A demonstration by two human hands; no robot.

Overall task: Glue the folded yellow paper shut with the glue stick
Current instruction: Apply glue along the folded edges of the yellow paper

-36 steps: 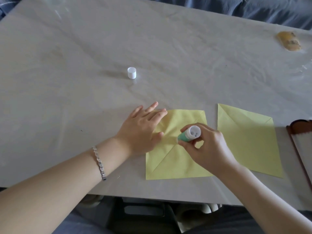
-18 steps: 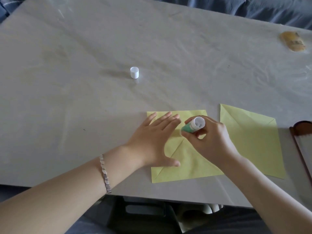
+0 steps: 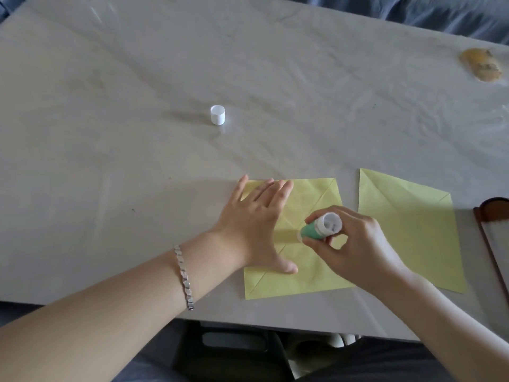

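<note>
Flat left hand [image 3: 252, 224] presses yellow paper [image 3: 303, 277]; right hand's [image 3: 355, 244] fingers [image 3: 347, 212] pinch glue stick [image 3: 316, 227].

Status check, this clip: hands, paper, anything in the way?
Left hand flat, pressing folded yellow paper. Right hand grips uncapped glue stick, tip at centre folds. White cap stands apart, nothing blocking.

Glue stick [image 3: 319, 227] apparently lower, centreward.
</note>
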